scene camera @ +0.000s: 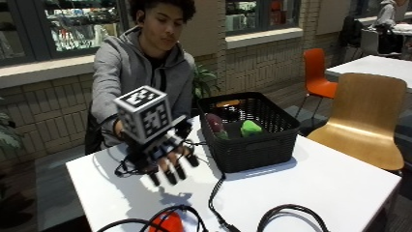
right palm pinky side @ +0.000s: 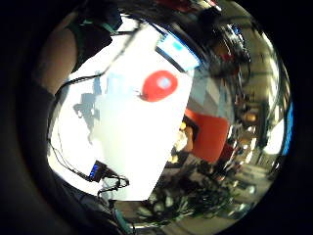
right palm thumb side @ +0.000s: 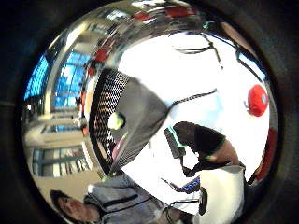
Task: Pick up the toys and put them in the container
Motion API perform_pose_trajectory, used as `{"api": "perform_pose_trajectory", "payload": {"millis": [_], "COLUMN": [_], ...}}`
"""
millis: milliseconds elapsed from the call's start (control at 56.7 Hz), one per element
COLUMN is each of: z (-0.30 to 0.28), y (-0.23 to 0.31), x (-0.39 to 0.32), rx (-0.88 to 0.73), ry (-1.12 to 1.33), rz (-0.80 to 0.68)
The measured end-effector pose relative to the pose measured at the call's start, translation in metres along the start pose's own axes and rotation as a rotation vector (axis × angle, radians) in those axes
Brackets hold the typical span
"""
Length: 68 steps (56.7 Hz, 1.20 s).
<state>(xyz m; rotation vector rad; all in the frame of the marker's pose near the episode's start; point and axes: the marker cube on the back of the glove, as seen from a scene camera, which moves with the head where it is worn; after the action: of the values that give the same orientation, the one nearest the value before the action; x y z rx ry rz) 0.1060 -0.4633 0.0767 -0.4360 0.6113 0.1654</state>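
The black mesh basket (scene camera: pixel 254 140) stands on the white table (scene camera: pixel 334 179), toward the edge nearest the seated person. Inside it lie a green toy (scene camera: pixel 250 127), a dark reddish toy (scene camera: pixel 214 122) and an orange item against the basket's back wall; their exact shapes cannot be made out. The gloved right hand (scene camera: pixel 169 157) hovers just beside the basket, on the side away from the wooden chair (scene camera: pixel 367 121), palm down, fingers (scene camera: pixel 177 171) straight and spread, holding nothing. Bare tabletop lies below the hand and between it and the basket wall. A red toy (scene camera: pixel 169 223) rests well apart from the basket, at the table edge opposite the person, among black cables; the thumb-side palm view shows it as a red disc-like piece (right palm thumb side: pixel 257 100) on open white surface. On the basket's chair side, the table is bare out to its corner.
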Motion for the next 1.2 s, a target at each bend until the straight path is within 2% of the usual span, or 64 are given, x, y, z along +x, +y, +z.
{"api": "perform_pose_trajectory", "payload": {"millis": [88, 212, 406, 529, 652, 864, 1005, 1129, 1199], "z": [0.011, 0.036, 0.094, 0.106, 0.1, 0.038, -0.02, -0.047, -0.056], "y": [-0.005, -0.013, -0.047, -0.068, -0.066, -0.049, -0.033, -0.012, 0.0], "x": [0.057, 0.096, 0.101, 0.085, 0.07, 0.008, -0.082, -0.174, -0.22], "rx": [-0.004, -0.09, -0.188, -0.059, 0.05, 0.165, 0.19, 0.247, 0.234], "ry": [-0.053, -0.096, -0.022, 0.004, 0.014, 0.045, 0.061, 0.083, 0.057], "rz": [0.13, 0.231, 0.222, 0.228, 0.235, 0.015, -0.204, -0.408, -0.475]}}
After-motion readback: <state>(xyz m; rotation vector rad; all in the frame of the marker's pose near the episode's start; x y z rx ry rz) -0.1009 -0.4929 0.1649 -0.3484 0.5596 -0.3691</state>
